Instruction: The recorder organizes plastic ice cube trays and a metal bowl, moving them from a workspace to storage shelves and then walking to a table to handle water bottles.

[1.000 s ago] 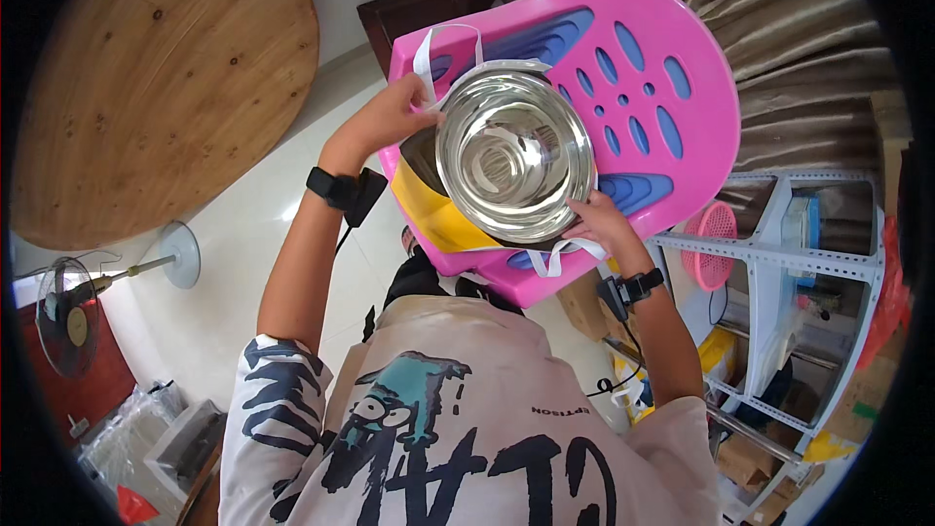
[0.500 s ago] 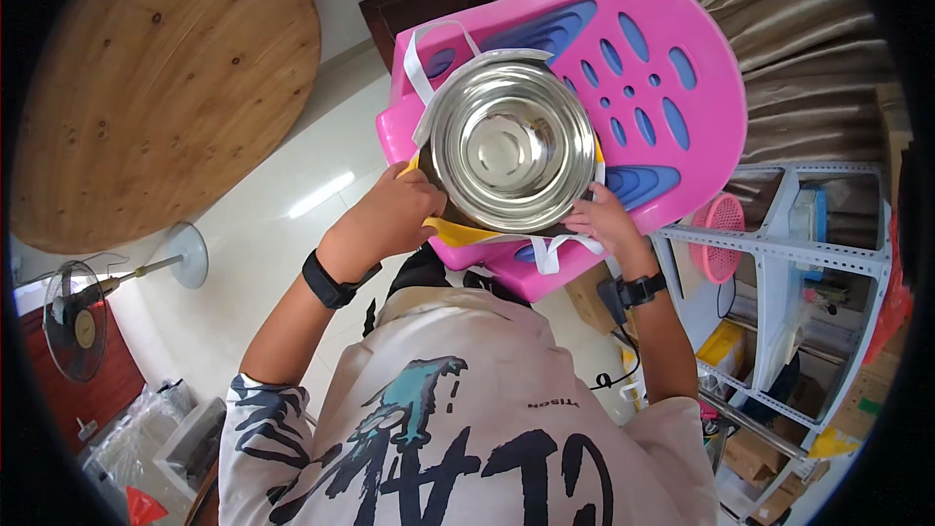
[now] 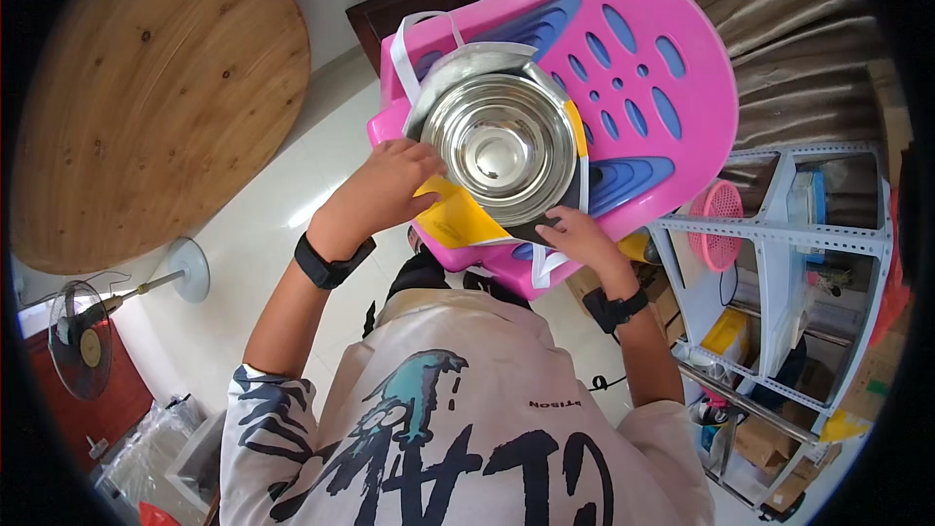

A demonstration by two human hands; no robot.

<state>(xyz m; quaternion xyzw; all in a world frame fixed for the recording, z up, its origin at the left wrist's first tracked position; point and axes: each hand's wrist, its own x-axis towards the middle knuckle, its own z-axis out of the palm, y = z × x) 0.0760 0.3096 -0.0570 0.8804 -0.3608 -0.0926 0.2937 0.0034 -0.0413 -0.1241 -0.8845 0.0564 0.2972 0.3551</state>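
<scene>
Head view: the bowl (image 3: 500,154), probably light, stiff and slippery, best held by its rim, sits in the soft bag (image 3: 458,215) on the chair (image 3: 703,88), the left hand (image 3: 383,187) and right hand (image 3: 587,240) at the bag's edge, fingers half-curled, grip indeterminable.

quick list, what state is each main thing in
Yellow bag with silvery lining and white handles: mouth open
Shiny round metal bowl: open side up, inside the bag
Pink-and-blue plastic chair: bearing the bag
Black standing fan: running or off, can't tell
Left hand and right hand: at bag's rim
</scene>
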